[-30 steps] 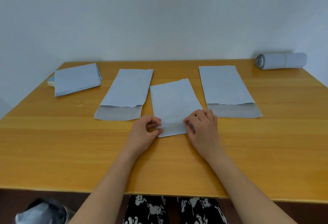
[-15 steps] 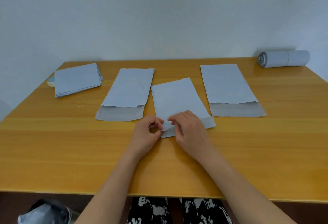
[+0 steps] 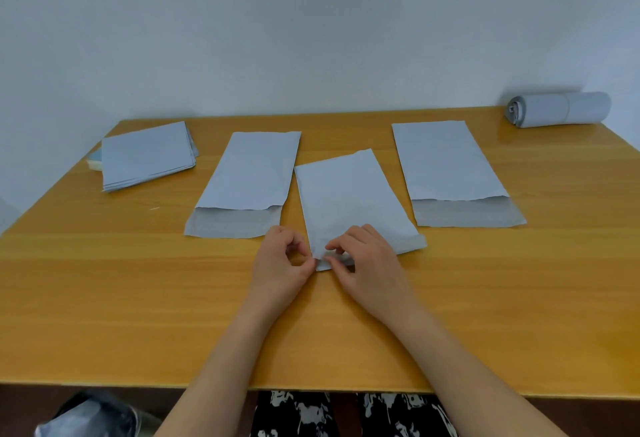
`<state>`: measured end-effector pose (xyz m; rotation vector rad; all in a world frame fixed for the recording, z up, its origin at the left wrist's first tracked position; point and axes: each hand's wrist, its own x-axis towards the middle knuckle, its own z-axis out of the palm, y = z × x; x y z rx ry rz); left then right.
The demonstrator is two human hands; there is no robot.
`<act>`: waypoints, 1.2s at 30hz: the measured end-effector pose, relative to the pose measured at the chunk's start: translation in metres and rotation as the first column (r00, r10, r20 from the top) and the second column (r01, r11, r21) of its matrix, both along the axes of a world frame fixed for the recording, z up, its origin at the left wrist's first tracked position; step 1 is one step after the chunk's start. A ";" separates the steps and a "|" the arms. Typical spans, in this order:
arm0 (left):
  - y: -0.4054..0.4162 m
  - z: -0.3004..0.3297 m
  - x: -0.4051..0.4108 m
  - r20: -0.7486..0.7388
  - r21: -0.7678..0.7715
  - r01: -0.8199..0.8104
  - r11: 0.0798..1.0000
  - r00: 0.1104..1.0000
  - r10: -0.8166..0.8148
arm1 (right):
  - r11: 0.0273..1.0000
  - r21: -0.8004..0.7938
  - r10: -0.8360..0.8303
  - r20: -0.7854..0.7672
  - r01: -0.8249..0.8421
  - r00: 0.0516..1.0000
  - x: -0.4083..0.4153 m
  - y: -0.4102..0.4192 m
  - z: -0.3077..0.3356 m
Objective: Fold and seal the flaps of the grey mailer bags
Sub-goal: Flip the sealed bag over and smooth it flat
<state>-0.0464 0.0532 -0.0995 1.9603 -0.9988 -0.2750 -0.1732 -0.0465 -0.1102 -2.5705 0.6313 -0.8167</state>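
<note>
Her right hand (image 3: 367, 260) has slid across to the left hand (image 3: 282, 262), both now pinching the near-left corner of the middle bag (image 3: 349, 201) on the table (image 3: 104, 298), apparently peeling the seal strip, flap (image 3: 412, 244) still unsealed.

The person is showing two bare forearms, with no sleeves reaching the wrists. The left hand (image 3: 281, 263) and right hand (image 3: 370, 263) are wearing no rings, watch or gloves. The legs are wearing black trousers (image 3: 294, 414) carrying a white blotchy print.
</note>
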 end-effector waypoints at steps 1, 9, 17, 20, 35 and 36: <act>0.000 0.000 0.001 -0.002 0.016 -0.003 1.000 1.000 0.003 | 1.000 0.005 -0.003 -0.002 0.003 1.000 0.000 0.000 0.000; 0.000 0.002 0.003 -0.033 0.095 0.022 0.995 0.999 -0.019 | 0.998 0.048 -0.040 -0.037 0.042 0.998 0.001 0.000 -0.001; 0.001 0.005 0.002 -0.121 0.066 0.025 0.998 0.993 -0.017 | 0.998 0.047 -0.037 -0.021 0.038 0.999 0.001 0.000 0.000; 0.003 0.008 0.003 -0.172 0.057 0.059 0.997 0.984 -0.049 | 0.999 0.034 -0.020 0.006 0.019 1.000 0.000 0.001 0.002; 0.006 0.006 0.004 -0.141 0.062 0.121 0.991 0.984 -0.111 | 1.000 0.011 -0.008 0.007 0.008 1.000 0.000 0.000 0.000; 0.006 0.006 0.004 -0.143 0.061 0.121 0.991 0.984 -0.111 | 1.000 0.009 -0.008 0.007 0.008 1.000 0.000 0.000 0.000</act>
